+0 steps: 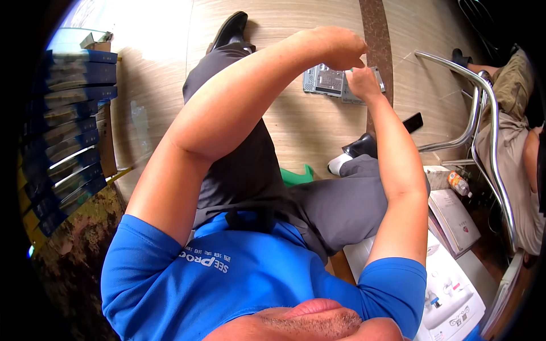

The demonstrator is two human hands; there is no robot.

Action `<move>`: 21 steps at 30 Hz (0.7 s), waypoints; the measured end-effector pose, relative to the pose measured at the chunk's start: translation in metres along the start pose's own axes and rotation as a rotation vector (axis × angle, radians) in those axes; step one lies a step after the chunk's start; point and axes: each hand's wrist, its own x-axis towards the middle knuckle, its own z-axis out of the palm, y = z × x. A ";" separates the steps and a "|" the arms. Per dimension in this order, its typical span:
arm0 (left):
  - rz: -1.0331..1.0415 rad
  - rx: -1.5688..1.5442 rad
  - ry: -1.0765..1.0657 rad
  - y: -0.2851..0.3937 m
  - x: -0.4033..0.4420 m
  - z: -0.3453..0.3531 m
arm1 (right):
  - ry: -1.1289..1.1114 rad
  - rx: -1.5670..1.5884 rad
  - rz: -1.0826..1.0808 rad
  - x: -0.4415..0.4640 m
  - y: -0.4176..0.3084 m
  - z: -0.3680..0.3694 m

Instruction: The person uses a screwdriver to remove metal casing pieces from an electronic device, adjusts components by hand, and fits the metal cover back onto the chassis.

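My left hand (341, 49) reaches over from the left, its fingers bent down and pinched close to my right hand (363, 83). The right hand is also closed, with its fingertips almost meeting those of the left. Whatever lies between the fingers is too small and hidden to name. Beneath both hands, a flat grey device (323, 80) with panels and slots, resembling the underside of a laptop, lies on the floor. My right hand covers part of it, and its far right end shows beyond the wrist.
A black phone (413, 123) lies on the floor near my shoe. Chair tubing (493, 113) curves at right, beside another person's leg (512, 85). Blue boxes (85, 91) are stacked at left. Between my legs is a green plastic piece (297, 175); lower right, a white box (449, 290) and a bottle (458, 184).
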 end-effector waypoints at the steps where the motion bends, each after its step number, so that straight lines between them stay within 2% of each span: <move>1: 0.006 0.003 0.001 0.000 0.001 0.001 | -0.001 0.000 0.000 0.000 0.000 0.001; 3: 0.001 0.009 -0.016 0.000 0.002 0.000 | 0.126 0.022 -0.085 0.001 0.001 0.006; 7: -0.010 0.024 -0.011 0.002 0.000 0.000 | 0.091 -0.020 -0.084 -0.001 -0.007 -0.004; 13: 0.019 0.016 0.021 0.000 -0.002 0.001 | 0.016 -0.027 0.033 0.002 -0.003 -0.003; 19: -0.003 0.017 -0.015 0.002 0.000 0.000 | 0.163 -0.024 -0.074 -0.001 0.005 0.010; 21: -0.002 0.025 -0.005 0.003 -0.001 0.000 | 0.049 -0.125 -0.053 0.000 0.006 0.009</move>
